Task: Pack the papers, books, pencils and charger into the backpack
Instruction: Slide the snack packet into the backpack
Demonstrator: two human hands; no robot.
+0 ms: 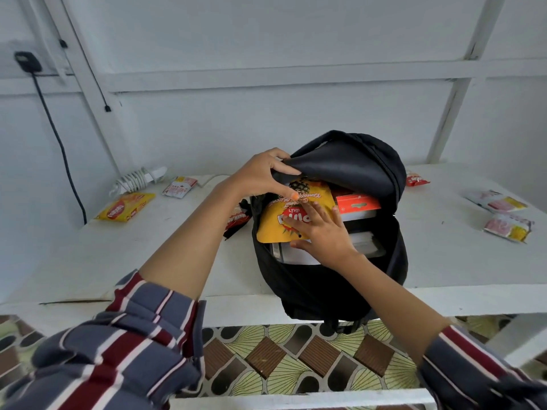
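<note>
- Backpack [331, 279] stands upright near the front edge of the white table [461, 261], black, its main compartment unzipped and gaping toward the camera.
- Left hand [260, 173] pinches the backpack's top flap, fingers [285, 167] closed on the fabric edge, and holds the mouth open.
- Right hand [322, 229] lies flat on a yellow pineapple snack pouch [284, 214] in the backpack's mouth, fingers [313, 213] spread wide and pressing rather than gripping; the thumb sits under the pouch's lower edge.
- Inside the backpack, behind the pouch, a red-covered book [358, 204] and stacked white papers [299, 255] show, so the flat items seem packed already.
- Step in hand, as I judge it: seating the pouch down among the contents, well into the packing.
- White coiled charger [136, 180] lies far left of the backpack, by the wall, apart from it; it looks not yet packed. Pencils are not visible anywhere.
- Small snack packets lie left of the backpack [127, 207] and right of it [507, 227], loose on the table.
- Next move likely calls for keeping the flap lifted while the pouch slides down beside the book, then a reach well left of the backpack for the charger.
- Pouch looks soft and slippery; it may buckle if pushed flat.
</note>
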